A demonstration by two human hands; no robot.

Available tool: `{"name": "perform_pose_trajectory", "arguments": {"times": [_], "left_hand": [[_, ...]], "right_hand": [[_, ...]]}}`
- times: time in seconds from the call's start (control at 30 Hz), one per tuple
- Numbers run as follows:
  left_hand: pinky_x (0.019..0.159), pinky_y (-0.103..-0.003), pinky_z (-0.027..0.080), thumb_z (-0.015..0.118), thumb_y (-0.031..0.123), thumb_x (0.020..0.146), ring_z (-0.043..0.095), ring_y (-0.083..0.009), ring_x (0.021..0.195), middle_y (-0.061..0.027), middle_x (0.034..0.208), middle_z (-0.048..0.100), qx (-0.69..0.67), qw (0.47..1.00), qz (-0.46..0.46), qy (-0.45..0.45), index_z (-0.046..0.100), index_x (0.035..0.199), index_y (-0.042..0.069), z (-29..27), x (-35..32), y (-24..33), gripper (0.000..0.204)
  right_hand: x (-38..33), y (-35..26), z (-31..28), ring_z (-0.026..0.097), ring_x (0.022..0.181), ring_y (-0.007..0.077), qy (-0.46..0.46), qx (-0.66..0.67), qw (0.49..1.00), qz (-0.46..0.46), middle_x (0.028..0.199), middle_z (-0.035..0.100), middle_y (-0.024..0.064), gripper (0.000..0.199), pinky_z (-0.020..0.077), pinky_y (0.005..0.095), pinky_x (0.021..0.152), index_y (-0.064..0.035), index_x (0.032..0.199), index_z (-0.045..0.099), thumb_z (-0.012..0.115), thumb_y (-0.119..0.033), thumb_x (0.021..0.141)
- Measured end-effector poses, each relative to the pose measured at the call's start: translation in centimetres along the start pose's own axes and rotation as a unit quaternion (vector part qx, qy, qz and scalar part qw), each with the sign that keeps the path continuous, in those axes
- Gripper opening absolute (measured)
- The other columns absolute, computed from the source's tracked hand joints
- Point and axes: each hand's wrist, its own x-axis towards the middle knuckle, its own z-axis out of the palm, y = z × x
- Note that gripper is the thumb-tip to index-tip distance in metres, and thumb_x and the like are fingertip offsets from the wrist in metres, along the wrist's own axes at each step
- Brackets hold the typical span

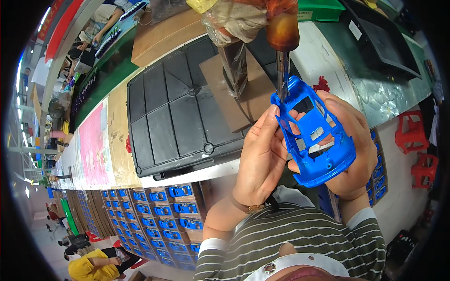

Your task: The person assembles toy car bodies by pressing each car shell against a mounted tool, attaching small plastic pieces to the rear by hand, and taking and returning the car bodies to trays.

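Blue plastic toy-car shell (311, 122), tilted, window openings showing, held up at near edge of worktop (211, 172). Left hand (262, 152): fingers clamped on shell's left side. Right hand (355, 145): fingers wrapped around right side. Metal shaft (282, 68) with amber handle (283, 35) points down at shell's far end; contact unclear. Beyond: black ribbed panel (164, 110), brown board (219, 84) on it.

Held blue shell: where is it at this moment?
In the head view, the blue shell is right of centre, between the left grip and right grip, its far end at the metal rod's lower tip.
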Motion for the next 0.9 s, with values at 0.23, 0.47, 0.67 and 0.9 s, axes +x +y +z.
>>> {"name": "perform_pose_trajectory", "arguments": {"times": [0.23, 0.47, 0.67, 0.9], "left_hand": [[0.079, -0.028, 0.052, 0.042, 0.027, 0.096, 0.06, -0.012, 0.092, -0.0064, 0.102, 0.062, -0.002, 0.999, 0.024, -0.034, 0.053, 0.112, 0.003, -0.1, 0.0, -0.1, 0.031], [0.078, -0.026, 0.052, 0.043, 0.027, 0.096, 0.06, -0.0095, 0.087, -0.006, 0.1, 0.062, 0.01, 1.0, 0.017, -0.012, 0.053, 0.112, 0.003, -0.1, 0.1, -0.1, 0.031], [0.076, -0.025, 0.052, 0.045, 0.027, 0.095, 0.059, -0.0075, 0.082, -0.0052, 0.098, 0.062, 0.016, 1.0, 0.005, -0.021, 0.053, 0.11, 0.003, -0.1, 0.1, -0.1, 0.03], [0.073, -0.024, 0.054, 0.047, 0.028, 0.094, 0.059, -0.0072, 0.08, -0.0047, 0.095, 0.062, -0.001, 1.0, 0.0, -0.018, 0.053, 0.109, 0.003, -0.2, 0.1, 0.2, 0.029]], "right_hand": [[0.0, 0.1, 0.2, 0.06, 0.094, 0.0321, 0.01, 0.011, 1.0, 0.002, 0.11, 0.057, 0.0218, 0.06, 0.0524, 0.0338, 0.079, 0.0042, 0.116, 0.049, 0.077, -0.017, 0.067], [-0.7, 0.1, -0.2, 0.056, 0.104, 0.0311, -0.02, -0.015, 0.999, 0.031, 0.115, 0.056, 0.0178, 0.076, 0.0465, 0.0375, 0.088, -0.0033, 0.119, 0.048, 0.082, -0.033, 0.058], [-0.9, -0.1, -0.2, 0.055, 0.107, 0.0292, -0.027, -0.028, 0.997, 0.072, 0.116, 0.057, 0.0145, 0.08, 0.0443, 0.0381, 0.091, -0.0067, 0.118, 0.049, 0.084, -0.041, 0.054], [-0.3, 0.2, 0.0, 0.06, 0.094, 0.0305, -0.01, 0.002, 1.0, 0.001, 0.112, 0.056, 0.0222, 0.057, 0.0529, 0.0331, 0.078, 0.0045, 0.116, 0.051, 0.076, -0.014, 0.067]]}}
